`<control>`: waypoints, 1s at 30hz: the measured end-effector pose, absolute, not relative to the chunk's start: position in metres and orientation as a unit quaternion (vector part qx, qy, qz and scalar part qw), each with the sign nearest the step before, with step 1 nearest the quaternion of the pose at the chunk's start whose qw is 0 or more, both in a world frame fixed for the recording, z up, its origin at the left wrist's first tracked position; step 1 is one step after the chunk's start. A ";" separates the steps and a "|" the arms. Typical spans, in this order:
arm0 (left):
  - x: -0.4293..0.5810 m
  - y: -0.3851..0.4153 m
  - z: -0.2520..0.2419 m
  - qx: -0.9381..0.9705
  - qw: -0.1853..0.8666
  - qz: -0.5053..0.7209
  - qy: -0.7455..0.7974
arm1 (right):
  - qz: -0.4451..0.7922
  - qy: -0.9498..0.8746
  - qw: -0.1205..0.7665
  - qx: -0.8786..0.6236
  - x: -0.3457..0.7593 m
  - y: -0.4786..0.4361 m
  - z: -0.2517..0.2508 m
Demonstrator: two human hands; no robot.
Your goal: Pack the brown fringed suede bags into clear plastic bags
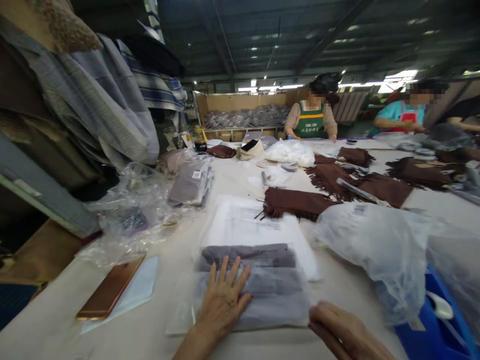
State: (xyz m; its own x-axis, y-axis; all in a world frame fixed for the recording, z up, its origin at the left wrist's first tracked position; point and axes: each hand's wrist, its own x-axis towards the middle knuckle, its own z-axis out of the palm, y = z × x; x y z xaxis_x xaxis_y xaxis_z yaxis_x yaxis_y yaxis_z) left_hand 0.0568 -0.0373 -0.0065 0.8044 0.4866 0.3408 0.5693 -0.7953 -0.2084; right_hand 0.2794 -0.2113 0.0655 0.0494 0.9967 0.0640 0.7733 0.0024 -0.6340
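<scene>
A folded grey cloth [262, 290], probably a scarf, lies flat inside a clear plastic bag [180, 320] at the near middle of the table. My left hand [223, 297] rests on top of it, palm down with fingers spread. At the bag's near right corner is my right hand [337, 325], its fingers pinched together on the edge, slightly blurred. Beneath the far part of the bag lies a stack of white printed plastic bags [240, 215]. Just beyond the stack sits a folded brown fringed scarf [296, 202].
Left on the table [48, 325] are a phone [112, 287], crumpled plastic [127, 225] and bagged grey cloths [189, 182]. To the right, a filled plastic bag [375, 240] overhangs a blue bin [423, 300]. More brown scarves [390, 187] lie farther off. Co-workers [311, 120] work across the table.
</scene>
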 end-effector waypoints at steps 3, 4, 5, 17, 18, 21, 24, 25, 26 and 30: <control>0.057 -0.040 -0.007 -0.937 0.149 -0.142 -0.283 | 0.199 -0.748 0.133 -0.619 0.286 -0.140 0.083; 0.057 -0.041 -0.007 -0.937 0.147 -0.146 -0.282 | 0.196 -0.757 0.109 -0.613 0.288 -0.121 0.082; 0.057 -0.041 -0.007 -0.937 0.143 -0.152 -0.281 | 0.195 -0.760 0.091 -0.613 0.290 -0.103 0.079; 0.057 -0.041 -0.011 -0.935 0.136 -0.159 -0.286 | 0.048 -0.615 0.127 -0.777 0.320 -0.083 0.033; 0.058 -0.041 -0.011 -0.936 0.134 -0.159 -0.285 | 0.028 -0.616 0.140 -0.775 0.312 -0.095 0.030; 0.059 -0.040 -0.008 -0.937 0.134 -0.157 -0.283 | -0.040 -0.675 0.176 -0.715 0.277 -0.127 0.009; 0.050 -0.033 -0.007 -0.942 0.127 -0.155 -0.268 | -0.192 -0.726 0.165 -0.639 0.250 -0.141 -0.020; 0.042 -0.029 -0.008 -0.944 0.123 -0.153 -0.265 | -0.214 -0.721 0.157 -0.639 0.246 -0.141 -0.027; 0.032 -0.025 -0.011 -0.944 0.117 -0.153 -0.268 | -0.216 -0.710 0.152 -0.652 0.243 -0.141 -0.032; -0.018 -0.010 -0.033 -0.921 0.071 -0.186 -0.334 | -0.171 -0.657 0.178 -0.712 0.243 -0.145 -0.028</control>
